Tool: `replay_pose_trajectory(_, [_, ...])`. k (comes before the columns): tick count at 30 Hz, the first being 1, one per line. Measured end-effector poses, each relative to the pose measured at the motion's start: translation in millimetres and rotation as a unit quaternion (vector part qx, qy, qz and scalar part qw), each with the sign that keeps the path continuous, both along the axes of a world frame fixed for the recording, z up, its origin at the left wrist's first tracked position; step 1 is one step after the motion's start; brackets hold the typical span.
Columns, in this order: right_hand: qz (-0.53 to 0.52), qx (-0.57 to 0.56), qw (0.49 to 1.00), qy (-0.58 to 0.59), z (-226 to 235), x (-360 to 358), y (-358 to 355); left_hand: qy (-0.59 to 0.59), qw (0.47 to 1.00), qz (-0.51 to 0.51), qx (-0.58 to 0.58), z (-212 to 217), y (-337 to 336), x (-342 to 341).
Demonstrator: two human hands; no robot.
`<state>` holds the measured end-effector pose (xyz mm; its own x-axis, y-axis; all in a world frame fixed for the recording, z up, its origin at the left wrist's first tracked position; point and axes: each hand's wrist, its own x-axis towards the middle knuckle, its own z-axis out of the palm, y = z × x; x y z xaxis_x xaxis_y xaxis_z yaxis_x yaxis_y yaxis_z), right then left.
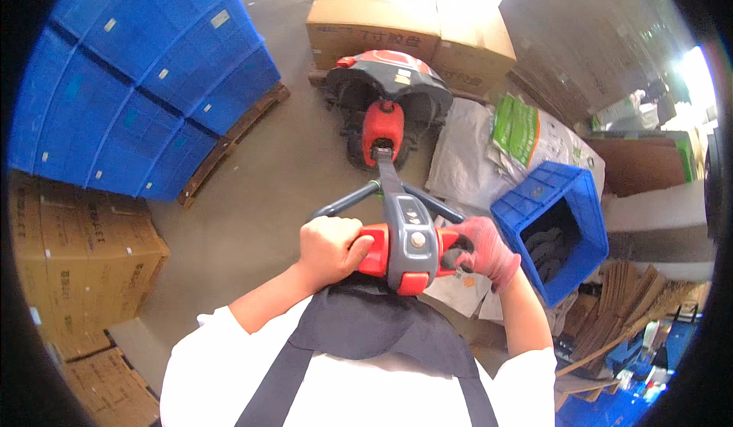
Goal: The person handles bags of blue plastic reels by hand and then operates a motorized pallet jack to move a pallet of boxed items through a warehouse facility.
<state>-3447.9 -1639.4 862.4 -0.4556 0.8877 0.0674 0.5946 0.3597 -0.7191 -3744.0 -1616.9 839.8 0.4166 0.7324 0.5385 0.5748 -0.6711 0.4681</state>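
- Two stacks of big blue crates (145, 76) are seen on a wooden pallet at the left, with brown cardboard boxes (76, 244) below them and more cardboard boxes (412, 22) at the far end of the concrete floor (259, 190).
- One powered pallet truck (385, 95) is parked in the middle of the floor, its red and grey drive unit right up against the far boxes and its long tiller slanting back toward the person; it is judged heavy and rigid, something to be steered rather than lifted.
- White and green sacks (504, 145) are heaped to the right of the truck, with a smaller blue crate (557, 228) beside them holding dark parts that cannot be made out.
- The tiller handle (408, 240), a grey control head with red bars on either side, is held close in front of the person's dark apron; it looks hard and smooth, and is best taken by those two side bars, where the controls can be reached.
- The left hand (330, 250), bare, is clenched around the left red bar.
- The right hand (485, 251), in a pink glove, is wrapped around the right bar, its grip closed on the handle, with the fingers partly hidden behind the control head.
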Motion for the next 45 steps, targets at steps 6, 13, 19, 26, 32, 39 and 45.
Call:
replay_pose_trajectory(6, [0.022,-0.245,0.968,0.044,9,-41,11,-0.005,0.999,-0.044,0.017,-2,30,-48])
replay_pose_trajectory(13, [0.019,-0.262,0.965,-0.006,-16,-141,15,-0.013,0.995,-0.095,0.025,1,67,-144])
replay_pose_trajectory(19, [-0.046,-0.304,0.951,0.01,-36,-209,18,-0.018,0.992,-0.122,0.022,-16,105,-200])
replay_pose_trajectory(26, [-0.029,-0.338,0.941,0.014,-14,-218,15,-0.01,0.984,-0.179,0.004,-20,98,-205])
replay_pose_trajectory(32, [-0.063,-0.401,0.912,0.056,-28,-227,10,0.029,0.972,-0.22,-0.07,-20,103,-213])
replay_pose_trajectory(39, [-0.014,-0.185,0.982,-0.029,-31,-161,-20,0.167,0.91,-0.291,-0.245,-11,75,-168])
replay_pose_trajectory(45, [-0.072,-0.002,0.996,-0.061,-14,-103,-43,0.178,0.881,-0.28,-0.338,-6,41,-105])
